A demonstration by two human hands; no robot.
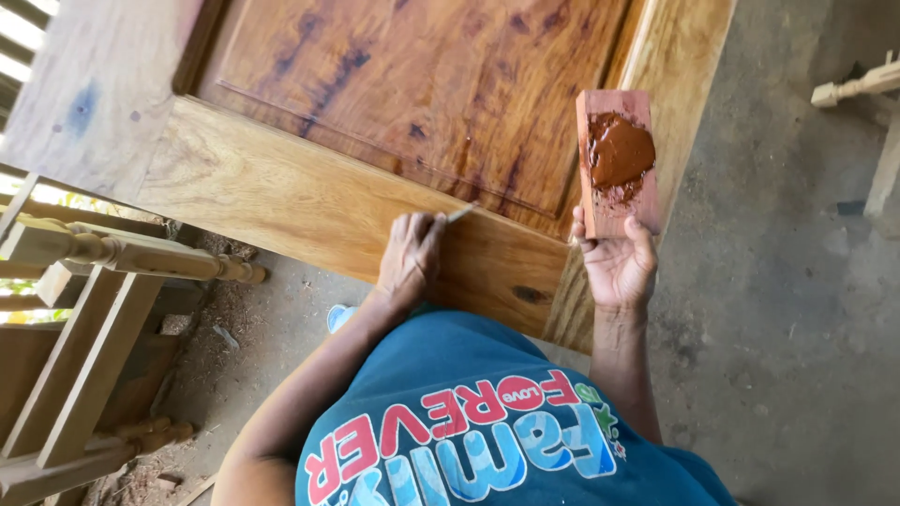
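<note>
I look down on a large panelled wooden door (375,159) lying flat above a concrete floor (787,309), with a turned-leg wooden frame (84,281) to one side. My right hand (619,262) grips a small wood block (614,159) loaded with reddish-brown filler paste (619,150). My left hand (411,255) is closed on what seems a thin putty knife (459,214), its tip touching the door's rail.

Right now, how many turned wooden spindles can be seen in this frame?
3. One spindle lies at left beside the door; a second sits lower left on the wooden frame; a third pokes in at the upper right edge. More may be hidden off-frame.
</note>
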